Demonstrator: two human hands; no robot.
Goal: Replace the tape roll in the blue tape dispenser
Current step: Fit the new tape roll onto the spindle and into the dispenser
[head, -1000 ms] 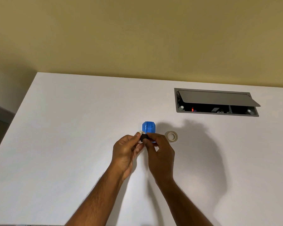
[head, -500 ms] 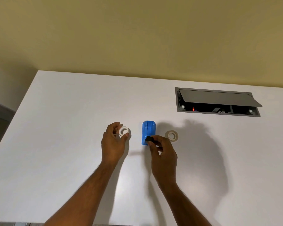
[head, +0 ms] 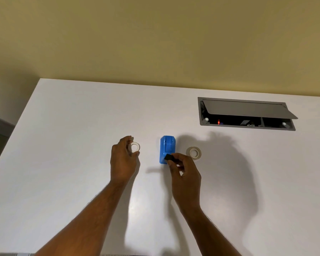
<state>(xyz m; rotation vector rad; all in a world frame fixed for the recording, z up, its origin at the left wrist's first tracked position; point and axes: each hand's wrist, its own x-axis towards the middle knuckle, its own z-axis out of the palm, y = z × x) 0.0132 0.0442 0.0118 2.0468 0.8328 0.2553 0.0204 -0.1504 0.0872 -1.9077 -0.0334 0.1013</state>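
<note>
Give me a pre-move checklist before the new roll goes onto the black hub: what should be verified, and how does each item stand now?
1. Old roll out of the dispenser: ok, it is at the left hand fingertips, left of the dispenser.
2. Old roll released onto the table: cannot tell.
3. Hub in hand: ok, pinched by the right hand.
4. New roll reachable: ok, it lies flat just right of the dispenser, untouched.
5. Dispenser cradle empty: ok, no roll visible inside.
6. Hub orientation for the new roll: cannot tell.
</note>
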